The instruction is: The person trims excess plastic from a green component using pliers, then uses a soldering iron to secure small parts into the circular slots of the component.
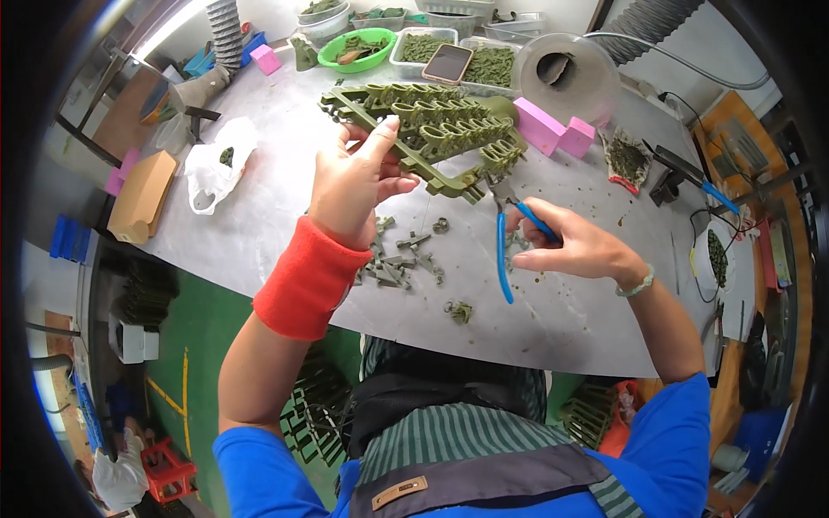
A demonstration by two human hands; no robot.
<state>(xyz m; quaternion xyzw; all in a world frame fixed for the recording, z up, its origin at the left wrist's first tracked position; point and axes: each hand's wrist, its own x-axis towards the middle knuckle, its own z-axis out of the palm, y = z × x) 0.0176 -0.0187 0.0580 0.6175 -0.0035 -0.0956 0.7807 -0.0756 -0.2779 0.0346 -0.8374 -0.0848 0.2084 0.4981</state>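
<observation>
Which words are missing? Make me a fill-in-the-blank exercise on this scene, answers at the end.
1. The left hand grips the green molded frame; the blue-handled cutters are in the ____ hand.
2. The wristband is ____.
3. The white plastic bag lies on the ____ side of the table.
Missing words: right; red; left.

Left hand [350, 186] raised, thumb and fingers closed in a pinch, thumb pointing up and right. Left forearm [259, 371] comes up from lower left, elbow bent, wrist roughly straight above a red wristband [311, 278]. Right hand [583, 243] lower, pointing left, fingers curled in a grip, thumb nearest the body; fingertips partly hidden, can't call exact placement. Right forearm [663, 319] slants up-left, pale bracelet [636, 282] at wrist.
</observation>
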